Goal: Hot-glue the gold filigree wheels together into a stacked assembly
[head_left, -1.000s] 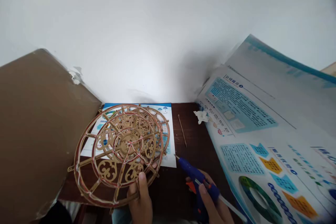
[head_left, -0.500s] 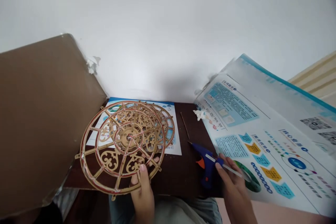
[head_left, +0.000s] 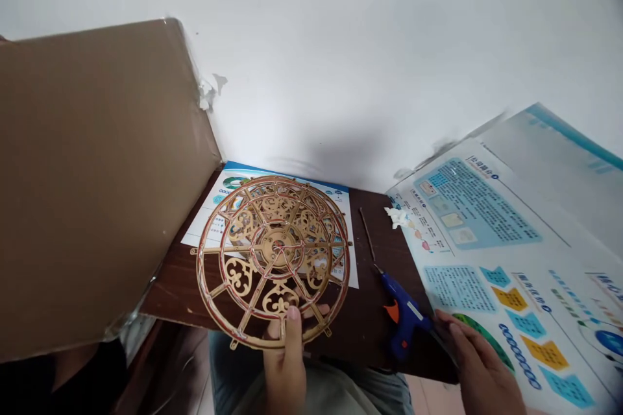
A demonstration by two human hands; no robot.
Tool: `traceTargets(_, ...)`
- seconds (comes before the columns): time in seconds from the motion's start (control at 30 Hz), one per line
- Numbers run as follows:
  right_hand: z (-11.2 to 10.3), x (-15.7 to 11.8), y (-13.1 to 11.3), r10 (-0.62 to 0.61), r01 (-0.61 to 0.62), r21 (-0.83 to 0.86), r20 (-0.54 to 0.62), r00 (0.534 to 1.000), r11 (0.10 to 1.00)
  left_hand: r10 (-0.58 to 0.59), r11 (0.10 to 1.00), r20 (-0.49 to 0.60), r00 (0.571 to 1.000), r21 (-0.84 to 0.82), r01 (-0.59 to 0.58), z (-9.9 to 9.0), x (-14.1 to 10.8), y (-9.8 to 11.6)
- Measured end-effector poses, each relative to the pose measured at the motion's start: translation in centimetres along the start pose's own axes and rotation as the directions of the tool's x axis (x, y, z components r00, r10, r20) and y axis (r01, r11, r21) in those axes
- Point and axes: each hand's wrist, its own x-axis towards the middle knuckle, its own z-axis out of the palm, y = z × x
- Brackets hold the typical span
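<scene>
- The left hand point(head_left: 286, 369) holds a round laser-cut wooden filigree wheel point(head_left: 278, 246) by its lower rim. Its fingers point(head_left: 316, 311) are clamped on the wheel, with the thumb in front and the other fingers behind.
- The wheel is tilted and overlaps a printed leaflet point(head_left: 204, 233) and the dark wooden bench point(head_left: 370, 331) in this view. It is unclear whether it touches either one.
- The right hand point(head_left: 479, 369) is at the lower right, near the edge of a large printed brochure point(head_left: 487, 227). Its fingers point(head_left: 450, 327) are close together and lie at the sheet, but it is unclear whether they grip it.
- A blue hot glue gun point(head_left: 403, 314) with an orange trigger guard lies on the bench, just beside the right hand and well apart from the wheel. Its nozzle points toward the leaflet.
- A thin wooden stick point(head_left: 367, 237) lies on the bench above the glue gun.
- A crumpled white tissue point(head_left: 396, 216) sits at the brochure's upper corner.
- A large brown cardboard sheet point(head_left: 97, 175) stands tilted at the left, beside the leaflet, against a white wall point(head_left: 341, 45).
</scene>
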Motion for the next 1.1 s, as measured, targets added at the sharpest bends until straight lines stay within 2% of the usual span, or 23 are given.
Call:
traceTargets(0.1,0.6,-1.6,-1.1,-0.15,0.146,-0.099,-0.027,0.988,0.984,-0.096,0.995,0.094,0.991,-0.025,0.099,-0.3,0.2,0.8)
traceTargets(0.17,1.8,-3.5,-2.0,-0.211,0.215,-0.081,0.056,0.976,0.973,-0.084,0.996,0.128,0.988,-0.015,0.087,-0.5,0.4,1.4)
traceTargets(0.23,3.5,-5.6,-3.1,-0.214,0.221,-0.022,0.163,0.963,0.975,-0.075,0.997,0.155,0.985,-0.011,0.077,-0.4,0.4,1.7)
traceTargets(0.3,5.6,-7.2,-4.5,-0.13,0.078,0.159,0.351,0.927,0.984,-0.077,0.997,0.174,0.982,-0.003,0.079,-0.2,0.3,1.9)
traceTargets(0.37,7.7,-8.3,-5.9,-0.036,-0.143,0.292,0.531,0.846,0.946,-0.07,0.998,0.164,0.984,0.008,0.069,0.1,0.1,1.8)
traceTargets(0.4,8.6,-8.6,-6.6,0.007,-0.263,0.331,0.611,0.791,0.906,-0.052,0.999,0.139,0.989,0.018,0.05,0.2,0.0,1.7)
traceTargets(0.47,10.1,-9.0,-7.8,0.058,-0.414,0.38,0.676,0.735,0.827,0.001,0.999,0.059,0.998,0.05,-0.004,0.3,-0.2,1.4)
traceTargets(0.53,11.0,-9.3,-8.5,0.084,-0.471,0.378,0.702,0.707,0.797,0.044,0.995,0.002,0.999,0.089,-0.044,0.3,-0.3,1.0)
traceTargets(0.67,11.5,-9.6,-8.5,0.086,-0.499,0.367,0.733,0.675,0.786,0.085,0.985,-0.015,0.996,0.152,-0.082,-0.3,-0.6,-0.1)
traceTargets(0.8,11.8,-9.5,-8.3,0.111,-0.508,0.366,0.718,0.687,0.78,0.165,0.959,-0.012,0.986,0.234,-0.157,-0.8,-1.0,-1.0)
traceTargets(0.97,11.7,-9.2,-8.6,0.164,-0.539,0.355,0.701,0.694,0.764,0.224,0.913,0.019,0.975,0.347,-0.216,-1.0,-1.0,-0.7)
traceTargets(1.1,11.5,-9.1,-8.6,0.156,-0.532,0.353,0.704,0.693,0.77,0.264,0.869,0.059,0.963,0.418,-0.264,-1.1,-1.2,-1.1)
